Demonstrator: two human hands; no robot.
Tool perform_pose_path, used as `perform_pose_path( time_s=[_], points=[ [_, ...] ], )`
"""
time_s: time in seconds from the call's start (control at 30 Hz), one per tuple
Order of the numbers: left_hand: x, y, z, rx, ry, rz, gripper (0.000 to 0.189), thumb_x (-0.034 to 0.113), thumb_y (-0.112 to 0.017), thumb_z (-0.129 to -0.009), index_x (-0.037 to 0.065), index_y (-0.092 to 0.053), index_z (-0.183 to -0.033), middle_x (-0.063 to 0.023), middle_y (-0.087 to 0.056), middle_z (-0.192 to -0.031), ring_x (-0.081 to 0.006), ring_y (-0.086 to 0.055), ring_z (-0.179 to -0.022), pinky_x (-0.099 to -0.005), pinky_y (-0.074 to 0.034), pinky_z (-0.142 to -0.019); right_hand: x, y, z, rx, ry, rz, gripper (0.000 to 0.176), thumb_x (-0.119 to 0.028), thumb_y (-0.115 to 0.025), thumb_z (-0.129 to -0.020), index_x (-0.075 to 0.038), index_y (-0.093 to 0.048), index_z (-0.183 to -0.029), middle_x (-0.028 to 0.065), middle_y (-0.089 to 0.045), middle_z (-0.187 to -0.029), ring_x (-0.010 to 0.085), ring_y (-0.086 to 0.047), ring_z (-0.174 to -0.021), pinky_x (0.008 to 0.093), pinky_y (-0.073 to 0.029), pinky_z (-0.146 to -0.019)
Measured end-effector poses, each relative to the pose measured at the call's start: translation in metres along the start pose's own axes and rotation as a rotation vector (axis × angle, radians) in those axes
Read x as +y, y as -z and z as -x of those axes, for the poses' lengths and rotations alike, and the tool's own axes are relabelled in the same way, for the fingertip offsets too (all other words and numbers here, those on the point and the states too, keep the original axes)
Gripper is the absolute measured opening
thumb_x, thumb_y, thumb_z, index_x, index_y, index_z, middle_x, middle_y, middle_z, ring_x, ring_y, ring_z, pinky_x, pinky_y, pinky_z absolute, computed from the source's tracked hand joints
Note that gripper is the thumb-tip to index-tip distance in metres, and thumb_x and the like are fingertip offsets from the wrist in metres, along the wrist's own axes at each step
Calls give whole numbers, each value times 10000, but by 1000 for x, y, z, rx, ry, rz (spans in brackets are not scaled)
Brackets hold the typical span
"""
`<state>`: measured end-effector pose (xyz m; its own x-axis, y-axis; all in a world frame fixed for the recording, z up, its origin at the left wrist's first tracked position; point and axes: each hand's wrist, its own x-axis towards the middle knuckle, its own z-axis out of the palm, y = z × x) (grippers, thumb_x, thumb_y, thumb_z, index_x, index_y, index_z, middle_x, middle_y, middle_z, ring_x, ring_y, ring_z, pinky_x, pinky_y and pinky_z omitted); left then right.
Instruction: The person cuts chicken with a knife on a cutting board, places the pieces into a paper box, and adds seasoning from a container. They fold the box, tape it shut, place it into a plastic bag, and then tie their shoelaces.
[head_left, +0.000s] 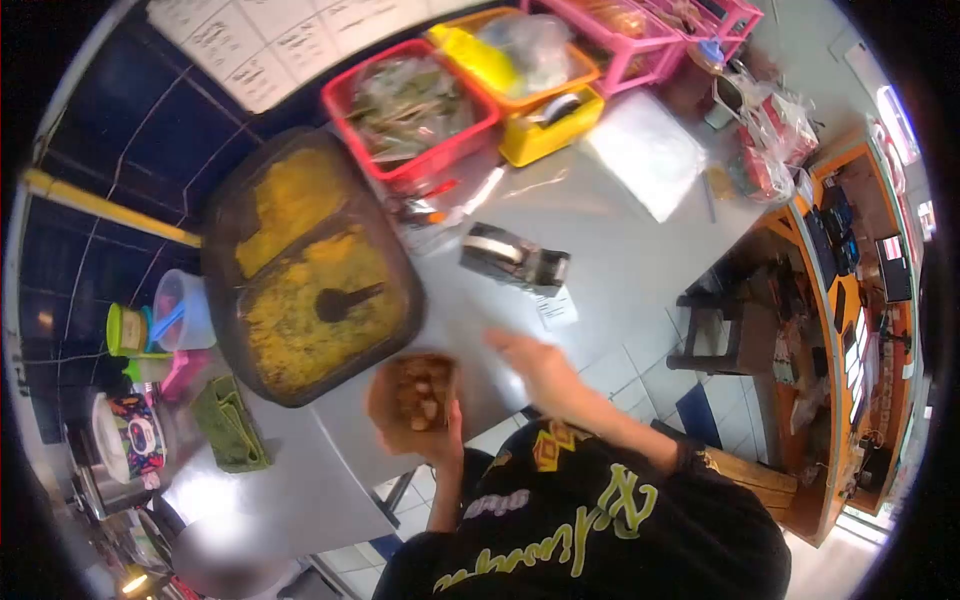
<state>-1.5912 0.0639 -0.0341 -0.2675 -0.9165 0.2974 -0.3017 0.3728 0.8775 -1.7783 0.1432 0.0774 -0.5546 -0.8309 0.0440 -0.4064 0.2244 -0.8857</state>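
Observation:
My left hand (447, 440) is wrapped round the lower right side of a brown wrapper or container (385, 400) filled with chunky brown food (424, 392). It is held over the metal table, by the near corner of a big dark tray (415, 290) of yellow food. My right hand (530, 365) hangs over the table to the right of it, blurred by motion, and its fingers cannot be made out. A black spoon or ladle (345, 300) lies on the yellow food. Behind my right hand stands a tape dispenser (515, 262) with a small white label.
Red basket (400, 165) of leaves, yellow bin (550, 130) and white sheets (648, 155) line the back. A folded green cloth (228, 425) and plastic tubs (185, 305) are at the left. A dark stool (725, 335) stands beyond the table's right edge.

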Motion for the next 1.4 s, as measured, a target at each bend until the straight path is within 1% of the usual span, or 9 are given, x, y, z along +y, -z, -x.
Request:
perform_pose_path(
  time_s=[0.07,0.23,0.37,0.93,1.07,1.2,1.23,1.3,1.4],
  points=[
    [31,-21,-10,30,-59,-182,1225,230,-844,-589,31,91,-1355,-209,-46,-1376,-353,-205,-1264,-473,-234,-1044,33,54,2,186,-282,54,290,-144,-368,-942,-9,-567,-1104,108,-641,-945,191,-612,-805,300,-487,-726],
    [44,-36,22,-89,-41,57,1179,256,-827,-620,15,54,-1366,-206,-98,-1363,-355,-155,-1293,-488,-194,-1060,130,168,10,732,-270,-125,318,-238,-368,-964,-24,-577,-1071,68,-645,-863,133,-589,-723,251,-467,-620],
    [52,-21,34,-191,108,107,744,165,-545,-857,17,-46,-1388,-177,-81,-1417,-294,-151,-1323,-456,-185,-1070,150,222,-7,812,-313,-229,319,-253,-388,-965,-19,-573,-1080,79,-641,-874,129,-582,-714,244,-465,-617],
    [88,-26,-35,33,184,9,409,267,-295,-982,-28,-352,-1260,-172,-414,-1235,-254,-428,-1119,-359,-316,-969,111,143,-82,350,-123,129,70,-125,-618,-811,-69,-644,-844,35,-554,-556,129,-489,-483,278,-404,-465],
    [98,-20,-36,-44,193,22,391,204,-342,-967,-7,-322,-1296,-168,-397,-1256,-257,-430,-1116,-363,-329,-961,133,166,-98,412,7,452,158,-150,-599,-789,-42,-612,-904,105,-585,-667,211,-581,-656,362,-456,-604],
    [99,-11,-27,-53,218,73,487,84,-406,-886,-12,-267,-1342,-161,-381,-1296,-243,-418,-1119,-325,-344,-927,224,260,-93,899,-505,1114,386,-166,-546,-763,15,-490,-1099,201,-521,-1060,343,-526,-922,432,-383,-850],
    [99,-6,-24,-33,225,53,487,84,-406,-886,-12,-267,-1342,-161,-381,-1296,-243,-418,-1119,-325,-344,-927,254,280,-78,1007,-266,1273,481,-142,-555,-741,61,-421,-1156,194,-507,-1064,344,-534,-834,407,-424,-786],
    [106,-3,-15,-146,293,-6,499,76,-395,-899,9,-228,-1364,-171,-340,-1324,-284,-393,-1185,-373,-334,-983,294,298,-70,899,-554,1097,542,-146,-548,-739,118,-382,-1182,208,-512,-1032,339,-544,-814,380,-458,-727],
    [143,-8,-15,-6,-27,-205,545,-5,-482,-804,-6,-309,-1320,-172,-347,-1311,-306,-345,-1210,-391,-380,-927,375,317,-53,630,-246,1196,596,-194,-536,-778,134,-340,-1235,253,-494,-1083,355,-563,-865,361,-489,-714]
  ],
)
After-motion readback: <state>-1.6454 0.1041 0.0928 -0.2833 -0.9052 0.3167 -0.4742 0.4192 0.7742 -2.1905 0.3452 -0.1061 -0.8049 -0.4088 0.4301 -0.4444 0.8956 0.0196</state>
